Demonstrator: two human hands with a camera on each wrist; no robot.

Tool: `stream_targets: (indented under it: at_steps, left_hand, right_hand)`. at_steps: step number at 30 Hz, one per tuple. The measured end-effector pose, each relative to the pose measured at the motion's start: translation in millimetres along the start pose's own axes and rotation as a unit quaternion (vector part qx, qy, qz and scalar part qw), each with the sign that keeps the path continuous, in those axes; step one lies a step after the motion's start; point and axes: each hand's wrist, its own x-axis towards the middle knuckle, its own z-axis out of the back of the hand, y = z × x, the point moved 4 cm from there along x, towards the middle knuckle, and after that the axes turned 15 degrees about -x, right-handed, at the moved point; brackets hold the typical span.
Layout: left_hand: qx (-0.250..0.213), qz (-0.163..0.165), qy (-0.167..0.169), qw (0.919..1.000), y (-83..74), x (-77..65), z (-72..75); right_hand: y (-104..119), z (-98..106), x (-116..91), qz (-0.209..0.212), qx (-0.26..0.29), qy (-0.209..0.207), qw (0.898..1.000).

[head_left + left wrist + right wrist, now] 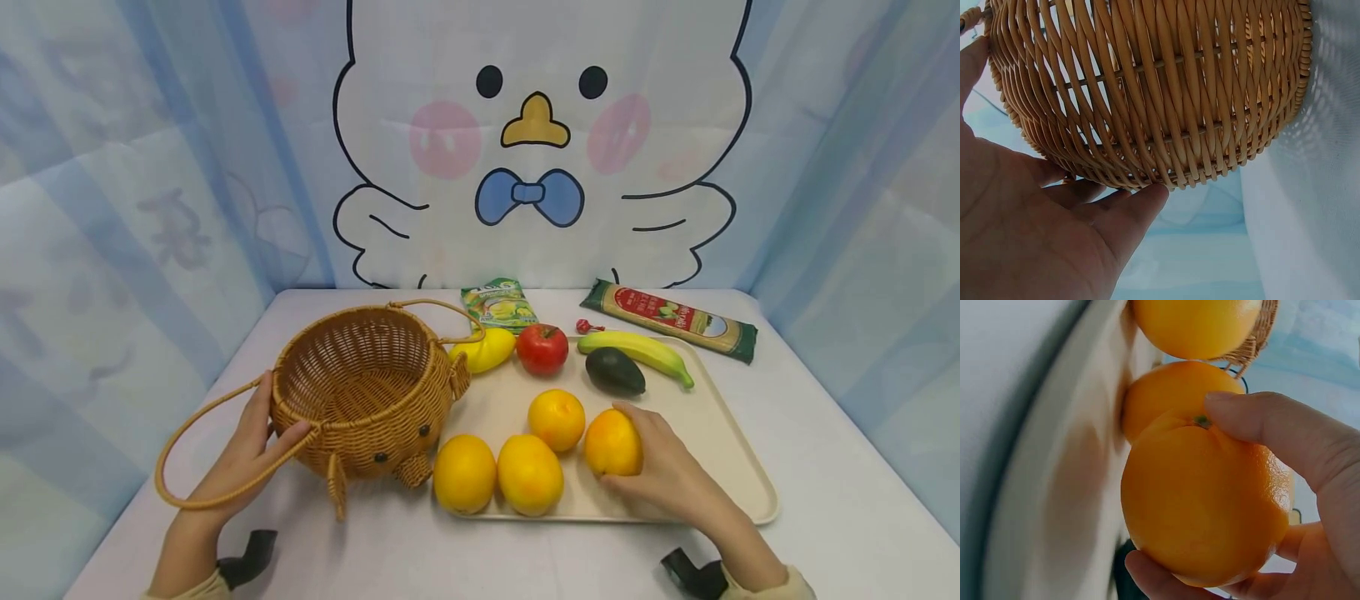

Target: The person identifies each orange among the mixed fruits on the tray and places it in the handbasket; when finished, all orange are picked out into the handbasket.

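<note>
My right hand (663, 462) grips an orange (613, 443) at the tray's near right part, thumb on the near side and fingers on the far side. The right wrist view shows its green stem end close to the thumb. My left hand (243, 454) rests against the left side of a brown wicker basket (367, 429) with a pig face. In the left wrist view, its extended fingers (1138, 215) touch the weave. Three more oranges lie near the basket: one orange (557, 420) behind, another orange (530, 475) in front, and a third orange (465, 474) beside the snout.
The cream tray (720, 450) also bears a red apple (542, 349), a banana (637, 352) and a dark green avocado (615, 372). A yellow lemon (486, 350) lies near the basket's handle. Behind are a green packet (498, 305), a red lollipop (588, 327) and a long noodle pack (671, 321).
</note>
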Motion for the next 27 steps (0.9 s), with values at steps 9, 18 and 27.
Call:
stream_targets:
  at_steps: [9,18,27]
  left_hand:
    - [-0.001,-0.002,-0.002,1.0,-0.4,-0.4,0.5]
    - [-0.001,-0.002,-0.003,1.0,-1.9,-0.1,0.4]
    - [0.001,-0.001,-0.004,1.0,-1.2,-0.7,0.4]
  right_hand:
    - [2.3,28.4,7.5,0.033,0.006,-0.067,0.997]
    - [14.3,37.9,16.8,0.061,0.021,-0.079,0.995]
    - [34.1,50.6,29.6,0.098,0.029,-0.081,0.991]
